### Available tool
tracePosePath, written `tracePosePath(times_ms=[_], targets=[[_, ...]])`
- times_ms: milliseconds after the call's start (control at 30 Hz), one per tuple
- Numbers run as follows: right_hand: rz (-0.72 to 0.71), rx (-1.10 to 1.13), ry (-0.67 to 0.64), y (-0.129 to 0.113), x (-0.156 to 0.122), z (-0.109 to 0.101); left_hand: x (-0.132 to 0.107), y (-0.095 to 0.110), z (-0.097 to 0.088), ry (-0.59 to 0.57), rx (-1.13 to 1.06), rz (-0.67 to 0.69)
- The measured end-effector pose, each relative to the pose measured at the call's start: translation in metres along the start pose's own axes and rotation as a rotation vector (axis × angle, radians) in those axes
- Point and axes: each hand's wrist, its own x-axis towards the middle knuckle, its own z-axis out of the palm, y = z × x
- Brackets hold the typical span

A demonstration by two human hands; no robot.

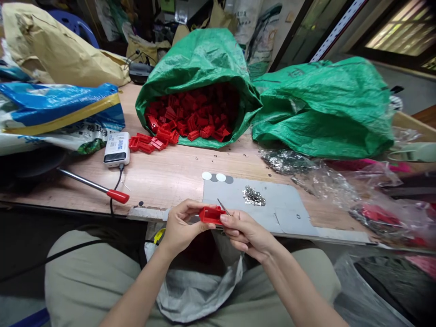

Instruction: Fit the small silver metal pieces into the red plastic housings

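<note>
A small red plastic housing, open on its upper side, is held at the table's front edge. My left hand grips its left end between thumb and fingers. My right hand is closed at its right end and pinches a thin metal tool, whose tip points up and to the left. Whether the right fingers also hold the housing, I cannot tell. Just beyond, a pile of small shiny metal pieces lies on a grey mat. Below my hands an open white sack hangs between the knees.
A green sack full of red housings lies open at the back, some spilled beside a white power bank. Another green sack and clear plastic bags occupy the right. A red-handled rod rests front left.
</note>
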Motion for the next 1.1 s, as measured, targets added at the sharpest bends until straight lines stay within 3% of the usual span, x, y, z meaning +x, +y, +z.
tracePosePath(times_ms=[67, 167, 300, 367, 533, 1100], targets=[[-0.029, -0.058, 0.046, 0.003, 0.000, 0.002, 0.001, -0.001, -0.001, 0.005, 0.010, -0.021], [-0.166, -0.376, 0.261, 0.000, -0.007, -0.005, 0.001, -0.002, 0.001, 0.017, 0.175, -0.008], [-0.359, -0.959, 0.689, -0.016, -0.023, -0.040, 0.001, -0.003, 0.006, -0.029, 0.457, 0.091], [-0.355, -1.203, 0.798, -0.024, -0.028, -0.060, 0.000, -0.003, 0.007, -0.052, 0.525, 0.138], [-0.291, -1.445, 0.723, -0.027, -0.020, -0.080, 0.001, -0.004, 0.008, -0.064, 0.574, 0.189], [-0.176, -1.653, 0.429, -0.053, -0.015, -0.075, 0.001, -0.003, 0.006, -0.083, 0.584, 0.176]])
